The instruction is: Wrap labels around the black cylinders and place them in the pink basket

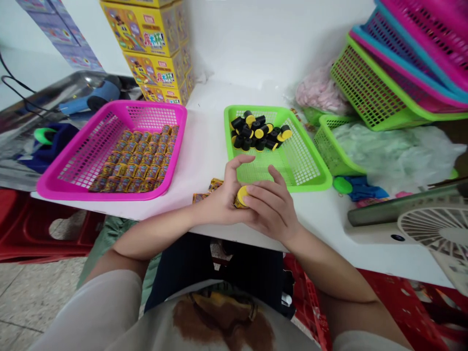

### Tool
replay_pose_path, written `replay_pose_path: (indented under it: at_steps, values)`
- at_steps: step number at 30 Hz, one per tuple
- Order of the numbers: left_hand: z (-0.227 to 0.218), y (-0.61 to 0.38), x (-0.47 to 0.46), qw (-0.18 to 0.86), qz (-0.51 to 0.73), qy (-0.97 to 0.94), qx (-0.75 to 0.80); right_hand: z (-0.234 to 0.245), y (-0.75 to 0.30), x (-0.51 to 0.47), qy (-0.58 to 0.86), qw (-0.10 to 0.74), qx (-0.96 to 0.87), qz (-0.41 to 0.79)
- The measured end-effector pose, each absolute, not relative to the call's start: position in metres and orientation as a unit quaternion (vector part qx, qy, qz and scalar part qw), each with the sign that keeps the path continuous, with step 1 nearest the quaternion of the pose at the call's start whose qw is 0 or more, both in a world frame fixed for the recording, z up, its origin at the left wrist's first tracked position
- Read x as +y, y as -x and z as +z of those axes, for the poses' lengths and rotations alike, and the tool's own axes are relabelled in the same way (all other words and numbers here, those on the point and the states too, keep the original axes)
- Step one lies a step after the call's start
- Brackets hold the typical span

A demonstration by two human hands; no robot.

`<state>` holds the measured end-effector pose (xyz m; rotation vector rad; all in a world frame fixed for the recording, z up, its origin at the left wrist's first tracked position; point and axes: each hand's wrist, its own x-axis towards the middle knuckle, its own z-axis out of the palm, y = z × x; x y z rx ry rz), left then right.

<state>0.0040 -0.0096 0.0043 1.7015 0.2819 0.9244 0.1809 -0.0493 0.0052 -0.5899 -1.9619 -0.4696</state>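
My left hand (223, 195) and my right hand (272, 207) meet at the front edge of the white table (208, 141), both closed around one small cylinder with a yellow cap (241, 196). Loose printed labels (206, 191) lie on the table just left of my left hand. Right behind my hands a green tray (307, 165) holds a pile of black cylinders with yellow caps (258, 131) at its far end. To the left a pink basket (73, 165) holds rows of label-wrapped cylinders (137, 158).
Yellow cartons (153, 46) are stacked at the back. Tilted green, pink and blue baskets (398, 63) lean at the right, above a green basket with a plastic bag (387, 146). A white fan (435, 226) sits at front right, a blue heat gun (87, 97) at far left.
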Motion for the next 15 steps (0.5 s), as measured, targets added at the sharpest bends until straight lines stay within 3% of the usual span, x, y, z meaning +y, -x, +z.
replay_pose_path:
  at_steps: [4, 9, 15]
  values:
    - [0.007, 0.0, -0.012, 0.606, 0.329, -0.724, -0.01, 0.004, -0.191, -0.053, 0.208, 0.487, -0.835, -0.147]
    - [0.007, 0.007, -0.013, 0.715, 0.242, -0.656, 0.03, 0.001, -0.194, -0.065, 0.245, 0.427, -0.868, -0.064]
    - [0.006, 0.001, -0.006, 0.603, 0.319, -0.731, 0.024, -0.006, -0.2, -0.062, 0.285, 0.388, -0.868, -0.12]
